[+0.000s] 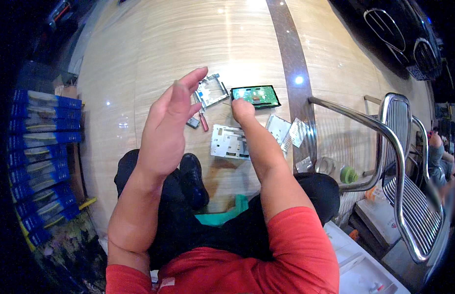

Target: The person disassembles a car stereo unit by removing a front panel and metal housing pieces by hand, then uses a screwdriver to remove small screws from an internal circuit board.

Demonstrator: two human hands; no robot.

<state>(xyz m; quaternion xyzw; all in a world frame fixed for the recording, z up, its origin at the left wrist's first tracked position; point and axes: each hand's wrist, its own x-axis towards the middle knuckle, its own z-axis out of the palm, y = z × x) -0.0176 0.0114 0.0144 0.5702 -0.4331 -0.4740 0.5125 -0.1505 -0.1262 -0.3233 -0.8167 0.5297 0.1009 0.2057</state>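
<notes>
My left hand (169, 120) is raised in the air with its fingers stretched out and nothing in it. Farther off, my right hand (243, 110) is closed at the near left corner of a green circuit board in a black frame (256, 95); its fingertips are hidden, so what it grips I cannot make out. Left of the board lies an open metal bracket (212, 94). A red-handled screwdriver (204, 122) rests beside a small dark block (193, 123). Under my right forearm is a slotted metal plate (227, 141), and right of it a perforated metal piece (278, 128).
At right stands a chrome metal chair (402, 122), near a jar with a green lid (349, 174). Blue boxes (44, 142) are stacked at left. A dark car front (403, 36) is at the far right. Between my legs lies green cloth or plastic (222, 215).
</notes>
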